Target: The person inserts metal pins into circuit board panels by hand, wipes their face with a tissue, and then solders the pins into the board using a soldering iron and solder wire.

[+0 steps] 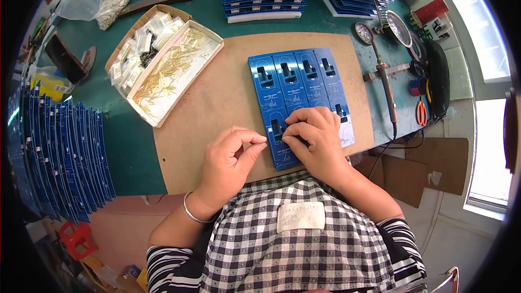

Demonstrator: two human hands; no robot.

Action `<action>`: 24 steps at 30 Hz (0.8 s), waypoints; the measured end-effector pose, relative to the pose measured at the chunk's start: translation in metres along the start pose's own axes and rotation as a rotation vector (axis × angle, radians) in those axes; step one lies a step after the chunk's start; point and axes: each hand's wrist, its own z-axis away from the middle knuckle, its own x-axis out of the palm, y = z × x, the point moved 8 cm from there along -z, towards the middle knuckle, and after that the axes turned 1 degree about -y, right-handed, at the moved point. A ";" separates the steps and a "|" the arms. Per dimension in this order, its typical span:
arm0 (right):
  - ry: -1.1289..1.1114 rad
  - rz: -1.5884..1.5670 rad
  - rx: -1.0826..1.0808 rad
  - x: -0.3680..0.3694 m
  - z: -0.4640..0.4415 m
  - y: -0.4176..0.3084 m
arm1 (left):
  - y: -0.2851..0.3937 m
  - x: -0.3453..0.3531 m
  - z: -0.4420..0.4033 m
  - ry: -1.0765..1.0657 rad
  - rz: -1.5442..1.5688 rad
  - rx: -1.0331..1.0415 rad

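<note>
A blue circuit board panel (296,100), divided into several units with dark cut-outs, lies on a brown work board in front of me. At its lower left edge, my left hand (230,154) is closed in a pinch, thumb and index finger together. Anything between those fingertips is too small to make out. My right hand (317,138) rests over the lower part of the panel, fingers curled and pinched beside a lower-left cut-out. What it grips, if anything, is hidden. To the left, a cardboard box (209,43) holds loose thin brass-coloured pins (171,68) and small bags of parts.
Stacked blue boards (266,0) stand at the back, with more racked at the left (62,152). A soldering iron (386,92), its metal stand and orange-handled scissors (421,113) lie to the right. A clear bag of parts (116,2) is at the back left.
</note>
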 end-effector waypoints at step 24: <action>0.088 -0.054 -0.315 -0.018 0.000 -0.031 | -0.008 0.020 0.004 -0.090 0.596 -0.249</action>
